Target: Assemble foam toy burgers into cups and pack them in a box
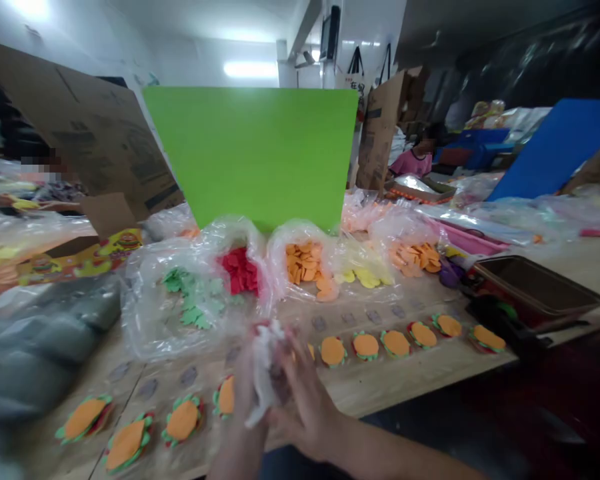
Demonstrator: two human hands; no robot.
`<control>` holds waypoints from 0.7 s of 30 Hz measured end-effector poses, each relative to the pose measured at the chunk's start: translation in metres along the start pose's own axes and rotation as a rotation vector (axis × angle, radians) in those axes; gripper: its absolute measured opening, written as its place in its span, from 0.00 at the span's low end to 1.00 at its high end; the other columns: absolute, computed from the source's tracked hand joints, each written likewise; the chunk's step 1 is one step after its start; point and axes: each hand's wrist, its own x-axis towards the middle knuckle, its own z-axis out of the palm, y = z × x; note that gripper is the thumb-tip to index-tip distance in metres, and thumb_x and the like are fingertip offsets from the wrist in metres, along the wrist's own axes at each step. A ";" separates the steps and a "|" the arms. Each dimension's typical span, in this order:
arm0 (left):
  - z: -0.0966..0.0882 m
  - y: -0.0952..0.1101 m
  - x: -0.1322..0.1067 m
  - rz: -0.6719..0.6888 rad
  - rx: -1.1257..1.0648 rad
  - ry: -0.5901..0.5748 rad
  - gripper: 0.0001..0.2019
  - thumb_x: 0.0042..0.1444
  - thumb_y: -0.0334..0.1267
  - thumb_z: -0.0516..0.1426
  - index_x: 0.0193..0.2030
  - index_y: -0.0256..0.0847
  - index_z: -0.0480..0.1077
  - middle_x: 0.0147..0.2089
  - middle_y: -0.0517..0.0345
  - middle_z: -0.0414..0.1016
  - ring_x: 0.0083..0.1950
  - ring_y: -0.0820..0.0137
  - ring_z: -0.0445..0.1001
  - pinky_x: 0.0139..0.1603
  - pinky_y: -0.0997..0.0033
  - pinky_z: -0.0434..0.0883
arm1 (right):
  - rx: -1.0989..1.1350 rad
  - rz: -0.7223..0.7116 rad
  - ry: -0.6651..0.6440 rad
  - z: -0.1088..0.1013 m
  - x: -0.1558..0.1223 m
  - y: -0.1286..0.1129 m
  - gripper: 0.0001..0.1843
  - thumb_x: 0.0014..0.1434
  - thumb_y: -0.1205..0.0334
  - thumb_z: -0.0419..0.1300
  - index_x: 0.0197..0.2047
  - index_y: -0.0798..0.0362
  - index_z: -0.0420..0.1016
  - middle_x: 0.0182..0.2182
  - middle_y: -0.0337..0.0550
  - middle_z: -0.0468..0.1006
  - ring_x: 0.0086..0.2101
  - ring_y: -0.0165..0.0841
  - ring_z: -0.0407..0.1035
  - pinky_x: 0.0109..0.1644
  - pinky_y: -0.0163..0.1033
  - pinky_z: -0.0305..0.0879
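Note:
My left hand (pixel 246 373) and my right hand (pixel 305 393) meet over the near middle of the table, both blurred. A crumpled white tissue-like sheet (pixel 264 373) is pressed between them, one end hanging down; its material is unclear. Below and on both sides runs a row of burger-shaped stacks, with orange round pieces on top of green and red ones. One stack (pixel 184 420) lies left of my hands, another (pixel 333 351) to the right. My hands partly hide the stacks in the middle.
Clear plastic bags hold green pieces (pixel 195 313), red pieces (pixel 239 270), orange pieces (pixel 304 262) and yellow pieces (pixel 367 277). Behind them stands a green board (pixel 255 153). A brown tray (pixel 540 287) is at right, a grey wrapped bundle (pixel 50 353) at left. Other people sit farther back.

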 end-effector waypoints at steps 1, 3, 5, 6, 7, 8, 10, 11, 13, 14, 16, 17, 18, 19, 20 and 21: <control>0.011 -0.011 -0.002 -0.035 0.062 -0.047 0.13 0.55 0.44 0.50 0.31 0.39 0.72 0.26 0.58 0.75 0.29 0.70 0.75 0.39 0.71 0.71 | 0.023 0.077 0.109 -0.006 0.005 0.010 0.35 0.57 0.56 0.52 0.64 0.51 0.43 0.64 0.48 0.35 0.62 0.45 0.33 0.61 0.53 0.41; 0.033 -0.034 -0.006 -0.017 0.188 -0.135 0.21 0.57 0.45 0.43 0.34 0.36 0.74 0.33 0.49 0.76 0.38 0.65 0.75 0.43 0.68 0.70 | 0.093 0.221 0.254 -0.023 0.017 0.031 0.27 0.59 0.58 0.49 0.61 0.51 0.50 0.63 0.49 0.44 0.60 0.41 0.43 0.60 0.46 0.49; 0.050 -0.050 -0.007 0.048 0.268 -0.208 0.25 0.57 0.44 0.37 0.38 0.36 0.74 0.44 0.44 0.74 0.50 0.65 0.70 0.48 0.67 0.67 | 0.175 0.314 0.286 -0.047 0.035 0.052 0.20 0.62 0.57 0.46 0.55 0.52 0.58 0.54 0.49 0.62 0.52 0.37 0.59 0.54 0.41 0.58; 0.055 -0.055 -0.005 0.081 0.289 -0.232 0.24 0.57 0.43 0.38 0.42 0.37 0.73 0.50 0.45 0.71 0.56 0.66 0.66 0.51 0.67 0.65 | 0.207 0.341 0.271 -0.063 0.046 0.061 0.18 0.62 0.56 0.44 0.52 0.53 0.62 0.47 0.48 0.69 0.47 0.35 0.65 0.49 0.39 0.62; 0.058 -0.057 -0.002 0.119 0.302 -0.251 0.21 0.57 0.42 0.42 0.45 0.40 0.72 0.56 0.48 0.67 0.60 0.67 0.60 0.54 0.67 0.62 | 0.219 0.359 0.260 -0.081 0.059 0.070 0.17 0.63 0.55 0.43 0.49 0.54 0.64 0.40 0.46 0.72 0.41 0.34 0.68 0.45 0.38 0.65; 0.060 -0.058 0.002 0.161 0.315 -0.267 0.17 0.55 0.41 0.47 0.46 0.42 0.71 0.60 0.52 0.62 0.63 0.67 0.54 0.57 0.67 0.58 | 0.199 0.363 0.270 -0.101 0.073 0.078 0.18 0.63 0.54 0.42 0.47 0.54 0.65 0.35 0.45 0.73 0.36 0.33 0.68 0.41 0.37 0.66; 0.058 -0.055 0.009 0.223 0.335 -0.290 0.15 0.49 0.37 0.57 0.45 0.45 0.71 0.63 0.55 0.56 0.65 0.63 0.49 0.61 0.63 0.54 | 0.044 0.309 0.383 -0.145 0.108 0.092 0.19 0.62 0.53 0.43 0.46 0.56 0.65 0.35 0.46 0.72 0.36 0.34 0.67 0.38 0.38 0.66; 0.055 -0.052 0.012 0.213 0.314 -0.283 0.14 0.47 0.36 0.59 0.43 0.43 0.71 0.63 0.52 0.56 0.64 0.60 0.51 0.61 0.60 0.54 | -0.095 0.253 0.508 -0.166 0.127 0.101 0.20 0.62 0.53 0.43 0.48 0.57 0.64 0.38 0.48 0.71 0.39 0.35 0.66 0.41 0.39 0.65; 0.048 -0.044 0.014 0.118 0.164 -0.233 0.09 0.49 0.38 0.58 0.38 0.40 0.71 0.60 0.50 0.62 0.61 0.59 0.58 0.60 0.58 0.56 | -0.396 0.102 0.718 -0.199 0.164 0.124 0.24 0.61 0.54 0.46 0.55 0.61 0.58 0.50 0.55 0.63 0.50 0.37 0.58 0.51 0.42 0.57; 0.045 -0.039 0.013 0.068 0.054 -0.205 0.09 0.52 0.41 0.55 0.37 0.39 0.71 0.58 0.49 0.64 0.60 0.60 0.60 0.59 0.59 0.57 | -0.515 0.081 0.723 -0.207 0.181 0.140 0.26 0.61 0.56 0.45 0.58 0.63 0.54 0.56 0.58 0.55 0.55 0.38 0.50 0.55 0.43 0.51; 0.038 -0.029 0.007 0.049 -0.146 -0.172 0.15 0.57 0.45 0.49 0.43 0.37 0.70 0.59 0.48 0.63 0.60 0.62 0.60 0.59 0.61 0.58 | -0.652 0.243 0.368 -0.209 0.204 0.175 0.25 0.61 0.60 0.42 0.57 0.67 0.55 0.58 0.60 0.51 0.57 0.38 0.46 0.56 0.43 0.46; 0.035 -0.025 0.003 0.075 -0.218 -0.164 0.19 0.58 0.46 0.47 0.47 0.36 0.68 0.60 0.47 0.62 0.61 0.62 0.59 0.59 0.62 0.59 | -0.625 0.278 0.228 -0.203 0.209 0.192 0.23 0.60 0.62 0.41 0.52 0.68 0.62 0.53 0.60 0.59 0.54 0.37 0.54 0.53 0.42 0.49; 0.032 -0.021 -0.001 0.110 -0.266 -0.157 0.22 0.58 0.48 0.45 0.50 0.34 0.66 0.61 0.46 0.60 0.62 0.62 0.57 0.59 0.63 0.59 | -0.601 0.310 0.120 -0.196 0.210 0.206 0.21 0.60 0.62 0.43 0.46 0.69 0.68 0.47 0.60 0.66 0.48 0.36 0.61 0.50 0.43 0.54; 0.029 -0.017 -0.006 0.146 -0.299 -0.146 0.24 0.58 0.49 0.45 0.53 0.32 0.64 0.61 0.45 0.59 0.62 0.61 0.57 0.59 0.62 0.59 | -0.577 0.332 0.034 -0.190 0.208 0.218 0.19 0.59 0.62 0.45 0.39 0.68 0.71 0.41 0.59 0.71 0.42 0.36 0.65 0.46 0.43 0.57; 0.024 -0.015 -0.010 0.174 -0.321 -0.130 0.26 0.58 0.50 0.45 0.53 0.31 0.63 0.61 0.44 0.58 0.62 0.60 0.57 0.59 0.62 0.60 | -0.557 0.341 -0.017 -0.185 0.204 0.226 0.18 0.58 0.62 0.47 0.35 0.67 0.72 0.37 0.59 0.73 0.38 0.36 0.67 0.42 0.43 0.59; 0.018 -0.014 -0.015 0.197 -0.336 -0.105 0.25 0.57 0.50 0.45 0.53 0.32 0.63 0.61 0.44 0.59 0.62 0.60 0.57 0.58 0.61 0.60 | -0.548 0.346 -0.047 -0.182 0.199 0.230 0.17 0.57 0.61 0.48 0.33 0.66 0.72 0.35 0.60 0.73 0.36 0.37 0.68 0.41 0.44 0.59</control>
